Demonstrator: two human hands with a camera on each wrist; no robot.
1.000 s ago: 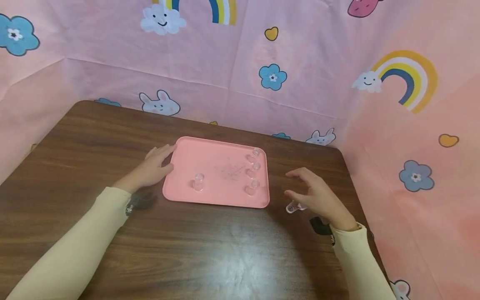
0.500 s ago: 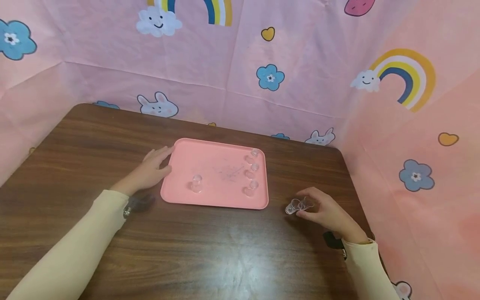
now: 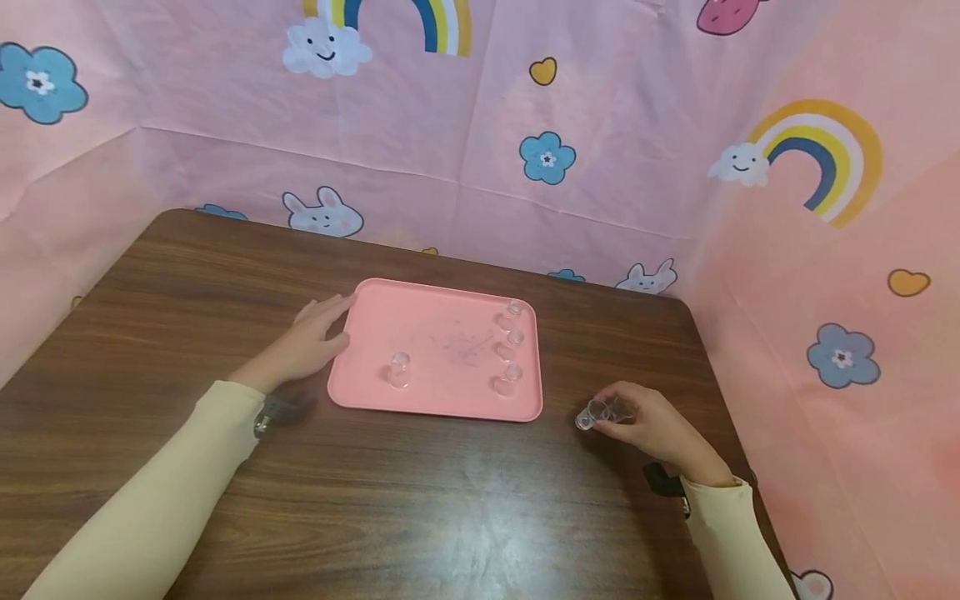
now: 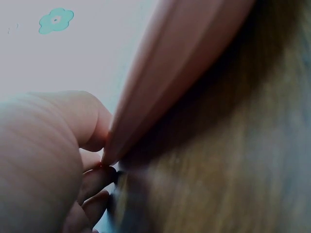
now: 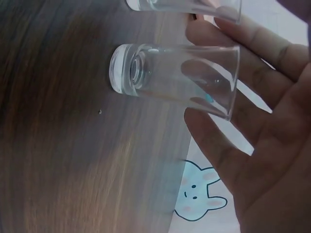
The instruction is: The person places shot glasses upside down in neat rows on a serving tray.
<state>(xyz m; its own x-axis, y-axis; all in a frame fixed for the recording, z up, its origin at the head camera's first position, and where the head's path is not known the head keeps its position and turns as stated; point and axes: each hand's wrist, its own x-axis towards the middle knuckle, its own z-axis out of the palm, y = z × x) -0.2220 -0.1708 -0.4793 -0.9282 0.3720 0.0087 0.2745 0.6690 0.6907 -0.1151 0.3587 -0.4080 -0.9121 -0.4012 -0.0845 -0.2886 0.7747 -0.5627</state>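
Note:
My left hand (image 3: 307,342) lies beside the left edge of a pink tray (image 3: 442,292), its extended fingers and thumb touching the rim. In the left wrist view the thumb is right against the tray's edge (image 4: 146,87). To the right of the tray, my right hand (image 3: 645,421) curves its thumb and fingers around a clear shot glass (image 5: 170,73), which is upright with its base close to the table. A second clear glass (image 5: 189,6) is beside it, partly cut off at the top of the right wrist view.
On the tray three clear small glasses (image 3: 503,385) form a column along its right side. Another glass (image 3: 399,377) stands alone near the front left. The dark wooden table (image 3: 375,517) is backed by a pink patterned cloth (image 3: 420,125).
My right hand has come down from above the glasses and its fingers have drawn in around one. The left hand stays at the tray's edge; the view shifts slightly.

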